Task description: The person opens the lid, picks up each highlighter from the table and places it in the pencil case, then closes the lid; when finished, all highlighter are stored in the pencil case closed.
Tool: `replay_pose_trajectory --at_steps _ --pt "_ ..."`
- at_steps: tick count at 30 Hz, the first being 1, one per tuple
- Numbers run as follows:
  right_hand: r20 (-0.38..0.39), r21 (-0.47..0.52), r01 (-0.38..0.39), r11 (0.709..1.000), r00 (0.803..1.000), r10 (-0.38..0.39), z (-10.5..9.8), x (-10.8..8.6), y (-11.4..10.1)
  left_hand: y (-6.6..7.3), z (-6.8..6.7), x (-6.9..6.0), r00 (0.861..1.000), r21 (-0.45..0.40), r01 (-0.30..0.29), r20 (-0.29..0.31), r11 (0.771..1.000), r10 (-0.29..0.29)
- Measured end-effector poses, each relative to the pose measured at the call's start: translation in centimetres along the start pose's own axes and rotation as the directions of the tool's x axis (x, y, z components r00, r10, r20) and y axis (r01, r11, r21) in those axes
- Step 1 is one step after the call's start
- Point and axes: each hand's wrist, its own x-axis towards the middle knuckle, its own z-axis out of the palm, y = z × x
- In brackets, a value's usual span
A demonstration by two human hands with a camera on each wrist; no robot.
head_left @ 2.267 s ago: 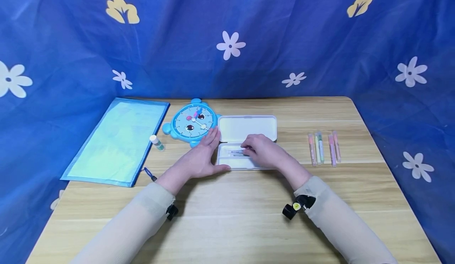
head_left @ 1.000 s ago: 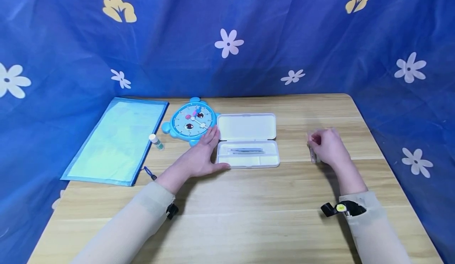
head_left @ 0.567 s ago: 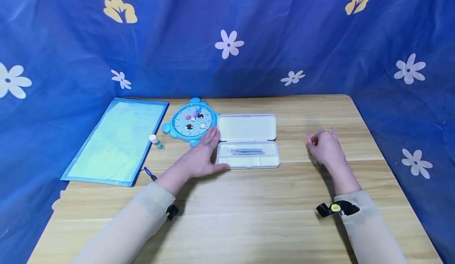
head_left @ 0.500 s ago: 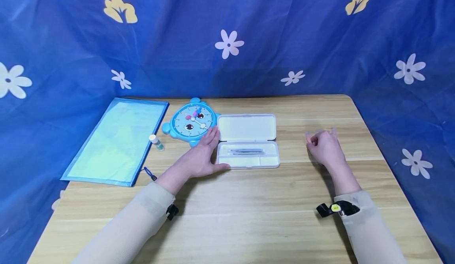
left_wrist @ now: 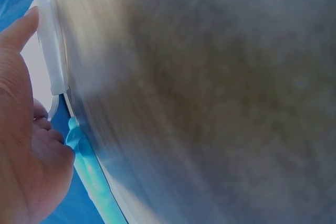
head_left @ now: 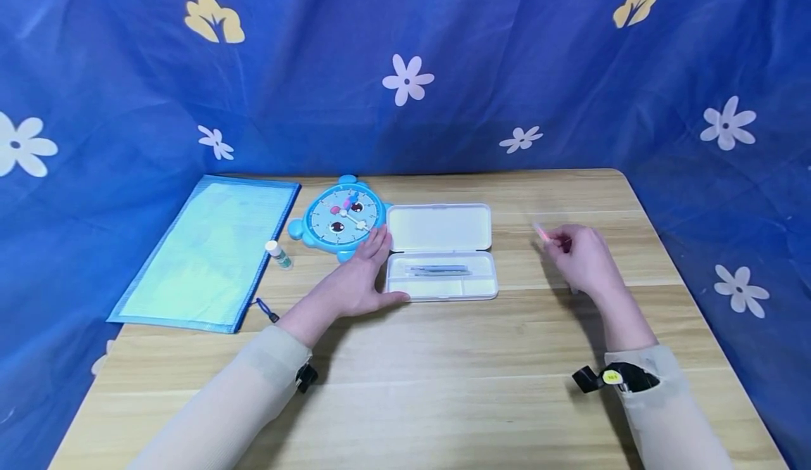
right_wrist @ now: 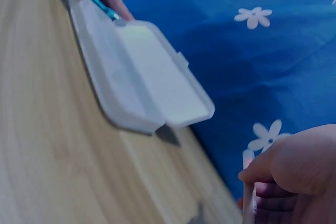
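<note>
A white pencil case [head_left: 442, 287] lies with its lid [head_left: 440, 227] swung back, and several thin greyish sticks [head_left: 440, 270] rest in its rear compartment. My left hand [head_left: 355, 280] spreads along the case's left side, the thumb [left_wrist: 23, 27] touching its front corner and the fingers reaching toward the clock. Right of the case, my right hand [head_left: 584, 259] pinches a slim pink pen [head_left: 542, 232] between thumb and fingers; its clear end also shows in the right wrist view. A small pen end [head_left: 574, 289] peeks out below that hand, which hides whatever else lies there.
Behind the left hand sits a blue toy clock [head_left: 345, 215]. Farther left are a small white-capped bottle [head_left: 279, 254], a light blue mesh zip pouch [head_left: 205, 252] and its dark pull cord [head_left: 266, 309]. A blue flowered cloth [head_left: 317, 104] hangs behind the wooden table [head_left: 412, 399].
My right hand went from inside the pencil case to the pens at the right, and now pinches a pink pen, its end tilted left and lifted. The left hand has stayed in place.
</note>
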Motion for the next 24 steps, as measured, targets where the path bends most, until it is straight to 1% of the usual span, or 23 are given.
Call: replay_pose_trajectory --at_steps 7,10,12,15,18,24 --pt "-0.036 0.019 0.115 0.993 0.993 -0.114 -0.4 0.4 -2.5 -0.1 0.0 -0.1 1.0 0.0 0.0 -0.002 1.0 0.0" --pt "-0.047 0.004 0.148 0.989 0.988 -0.148 -0.1 0.6 -3.5 -0.1 0.0 0.0 1.0 -0.001 -0.005 -0.005 1.0 0.005" --pt "-0.042 0.006 0.187 0.982 0.982 -0.186 0.3 0.7 -4.1 0.0 0.0 0.0 1.0 -0.003 -0.006 -0.009 1.0 0.006" --pt "-0.016 0.036 0.26 0.965 0.965 -0.26 1.1 1.1 -5.2 0.0 0.0 0.0 1.0 -0.006 -0.003 -0.012 1.0 0.003" --pt "0.027 0.073 0.337 0.939 0.94 -0.339 2.0 1.5 -6.5 0.0 0.0 0.0 1.0 -0.005 0.001 -0.01 1.0 -0.001" --pt "0.099 0.106 0.427 0.898 0.894 -0.437 4.1 2.2 -8.7 0.0 0.1 -0.1 1.0 0.0 -0.006 -0.009 1.0 0.006"
